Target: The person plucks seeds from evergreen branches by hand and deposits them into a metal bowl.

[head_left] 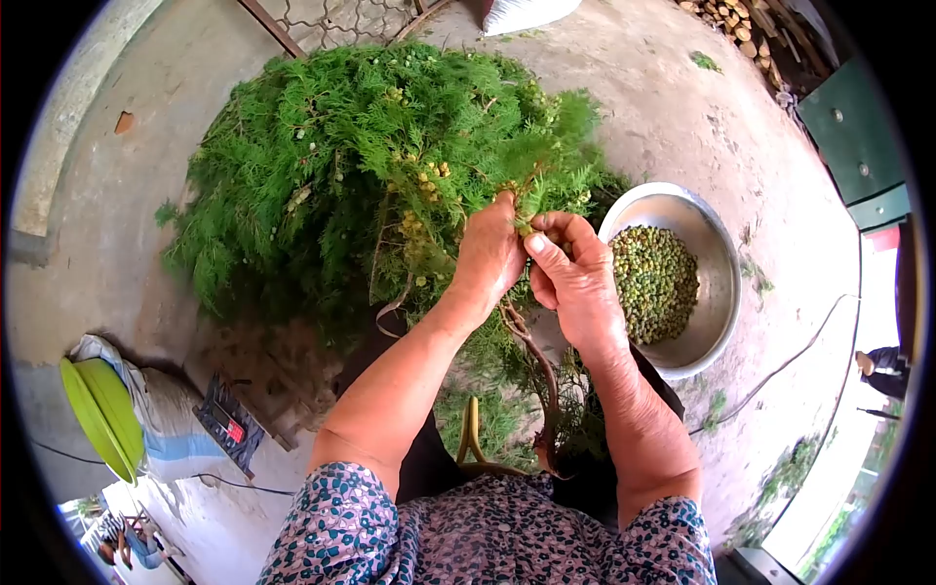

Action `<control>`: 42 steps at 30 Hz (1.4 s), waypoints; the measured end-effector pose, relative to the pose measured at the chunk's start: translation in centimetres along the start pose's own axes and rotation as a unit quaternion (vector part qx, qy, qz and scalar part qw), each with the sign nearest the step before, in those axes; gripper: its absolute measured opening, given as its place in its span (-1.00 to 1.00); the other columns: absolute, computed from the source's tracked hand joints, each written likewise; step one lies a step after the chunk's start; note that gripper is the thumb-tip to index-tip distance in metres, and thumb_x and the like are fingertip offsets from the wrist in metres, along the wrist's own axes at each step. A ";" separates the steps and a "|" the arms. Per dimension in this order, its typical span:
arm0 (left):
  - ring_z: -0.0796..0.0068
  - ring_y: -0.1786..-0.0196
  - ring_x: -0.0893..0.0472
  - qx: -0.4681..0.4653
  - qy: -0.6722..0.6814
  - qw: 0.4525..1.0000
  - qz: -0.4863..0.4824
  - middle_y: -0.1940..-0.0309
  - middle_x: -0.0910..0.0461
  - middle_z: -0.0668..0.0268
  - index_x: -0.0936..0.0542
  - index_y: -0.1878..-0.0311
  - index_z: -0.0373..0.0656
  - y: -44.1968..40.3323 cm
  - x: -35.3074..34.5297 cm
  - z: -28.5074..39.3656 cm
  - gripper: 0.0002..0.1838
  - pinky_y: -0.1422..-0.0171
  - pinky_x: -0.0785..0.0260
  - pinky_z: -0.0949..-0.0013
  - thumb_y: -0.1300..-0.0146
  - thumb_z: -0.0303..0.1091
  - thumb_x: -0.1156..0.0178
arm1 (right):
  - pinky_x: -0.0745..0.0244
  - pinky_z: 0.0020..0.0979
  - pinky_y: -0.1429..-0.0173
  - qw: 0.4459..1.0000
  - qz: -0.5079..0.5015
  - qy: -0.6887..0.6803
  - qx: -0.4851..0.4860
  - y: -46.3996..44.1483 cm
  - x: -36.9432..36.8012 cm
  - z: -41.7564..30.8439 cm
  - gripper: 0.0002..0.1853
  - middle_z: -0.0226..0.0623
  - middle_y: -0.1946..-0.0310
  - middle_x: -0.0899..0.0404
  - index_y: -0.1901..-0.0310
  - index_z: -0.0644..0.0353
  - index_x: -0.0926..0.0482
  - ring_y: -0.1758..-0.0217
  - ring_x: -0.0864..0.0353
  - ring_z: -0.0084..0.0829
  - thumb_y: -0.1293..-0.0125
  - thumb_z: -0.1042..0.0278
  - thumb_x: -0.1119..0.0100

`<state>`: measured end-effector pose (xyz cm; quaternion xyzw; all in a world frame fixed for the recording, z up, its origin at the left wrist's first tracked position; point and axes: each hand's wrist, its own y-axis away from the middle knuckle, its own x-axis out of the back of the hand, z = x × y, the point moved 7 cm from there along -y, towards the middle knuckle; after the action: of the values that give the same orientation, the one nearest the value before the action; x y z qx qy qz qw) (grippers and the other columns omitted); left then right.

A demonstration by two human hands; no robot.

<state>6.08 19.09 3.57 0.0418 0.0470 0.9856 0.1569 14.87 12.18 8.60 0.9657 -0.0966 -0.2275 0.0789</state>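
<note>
- Green leafy sprig up between both hands, over the near right side of a large branch pile; foliage slightly blurred.
- Gripped low by the left hand, with fingers closed around the stem and knuckles towards the camera.
- Touched at the same spot by the right hand: thumb and forefinger pinched in at the sprig's base, other fingers curled; contents of that palm impossible to tell.
- Heaped on the concrete floor, ahead of the person, the whole green pile, with yellowish clusters among its leaves.
- Just beside the right hand, on its outer side, a round metal basin, upright and partly filled with small green and brownish cones.
- Below the hands, a bent woody stem running down towards the lap, near a yellow curved bar.
- Along the bottom, a flower-patterned top with sleeves ending near the elbows.
- Well apart at far left, a lime-green tub beside a pale sack, with a dark packet next to it.
- Towards the top right, cut firewood near a green cabinet.
</note>
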 end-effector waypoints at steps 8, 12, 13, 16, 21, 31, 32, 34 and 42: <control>0.19 0.35 -0.54 0.007 -0.163 0.986 0.010 0.47 -0.50 0.06 -0.35 0.28 -0.32 0.4 -0.1 0.7 -0.85 0.28 -0.36 0.25 -0.10 -0.48 -0.04 | -0.40 -0.49 0.40 0.960 0.029 0.270 0.068 -0.9 1.1 -0.1 -0.62 -0.27 0.56 -0.50 0.26 0.37 -0.44 0.52 -0.42 -0.53 -0.05 0.23 -0.33; 0.11 0.33 -0.58 -0.019 -0.209 0.977 0.028 0.48 -0.53 0.02 -0.35 0.28 -0.34 -0.2 -0.2 -0.3 -0.81 0.26 -0.38 0.18 -0.06 -0.50 -0.10 | -0.39 -0.48 0.42 0.942 0.040 0.323 0.080 -0.7 0.9 -0.7 -0.65 -0.24 0.59 -0.49 0.28 0.36 -0.45 0.54 -0.41 -0.53 -0.09 0.24 -0.29; 0.10 0.34 -0.58 0.005 -0.165 0.986 0.024 0.49 -0.53 0.02 -0.35 0.29 -0.34 -0.1 -0.1 -0.5 -0.81 0.26 -0.38 0.17 -0.05 -0.50 -0.10 | -0.40 -0.48 0.42 0.934 0.041 0.346 0.082 -0.6 0.8 -0.9 -0.69 -0.24 0.60 -0.48 0.28 0.36 -0.45 0.54 -0.42 -0.54 -0.11 0.28 -0.26; 0.09 0.35 -0.57 -0.014 -0.217 0.976 0.004 0.50 -0.52 0.00 -0.35 0.29 -0.34 0.8 -0.1 1.9 -0.82 0.27 -0.37 0.17 -0.04 -0.52 -0.10 | -0.40 -0.46 0.43 0.927 0.030 0.359 0.101 -0.5 0.7 -1.0 -0.78 -0.22 0.61 -0.48 0.30 0.36 -0.46 0.54 -0.46 -0.51 -0.14 0.37 -0.19; 0.07 0.35 -0.57 -0.010 -0.246 0.969 -0.021 0.50 -0.51 -0.02 -0.35 0.28 -0.34 0.8 -0.4 2.1 -0.84 0.28 -0.35 0.14 -0.03 -0.61 -0.04 | -0.41 -0.35 0.39 0.964 -0.004 0.264 -0.032 0.4 1.0 -1.3 -0.87 -0.09 0.56 -0.50 0.32 0.34 -0.47 0.49 -0.55 -0.27 -0.13 0.47 -0.12; 0.08 0.37 -0.56 -0.091 -0.297 0.949 -0.048 0.46 -0.52 -0.06 -0.37 0.33 -0.35 1.3 -2.4 3.3 -0.88 0.28 -0.31 0.09 -0.02 -0.62 -0.02 | -0.38 -0.27 0.38 0.922 0.001 0.380 0.066 1.5 1.5 -4.0 -0.89 -0.06 0.54 -0.51 0.35 0.37 -0.48 0.49 -0.53 -0.18 -0.05 0.54 -0.10; 0.08 0.37 -0.56 -0.090 -0.297 0.949 -0.049 0.46 -0.52 -0.06 -0.37 0.33 -0.35 1.3 -2.4 3.0 -0.88 0.28 -0.31 0.09 -0.02 -0.62 -0.02 | -0.41 -0.34 0.39 0.903 -0.052 0.426 -0.024 1.4 2.0 -3.6 -0.88 -0.09 0.55 -0.54 0.36 0.37 -0.50 0.48 -0.57 -0.31 -0.06 0.52 -0.12; 0.12 0.35 -0.56 -0.153 -0.286 0.944 -0.053 0.43 -0.52 -0.06 -0.39 0.30 -0.35 1.4 -2.5 3.8 -0.90 0.29 -0.33 0.15 -0.08 -0.57 0.00 | -0.42 -0.34 0.38 0.910 -0.025 0.413 0.025 1.4 1.9 -3.7 -0.88 -0.10 0.55 -0.54 0.35 0.37 -0.51 0.47 -0.57 -0.28 -0.05 0.53 -0.11; 0.54 0.52 -0.42 0.156 -0.077 0.983 -0.059 0.21 -0.53 0.17 -0.42 0.03 -0.24 1.1 0.2 2.8 -0.71 0.52 -0.29 0.47 -0.32 -0.24 0.05 | -0.42 -0.42 0.35 0.871 0.044 0.448 0.198 3.6 1.1 -7.9 -0.85 -0.15 0.46 -0.55 0.28 0.25 -0.53 0.48 -0.53 -0.36 -0.07 0.58 -0.07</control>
<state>5.86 18.35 6.43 0.1385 0.1906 0.9491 0.2090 18.88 9.27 15.87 0.9541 -0.1366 0.2573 -0.0692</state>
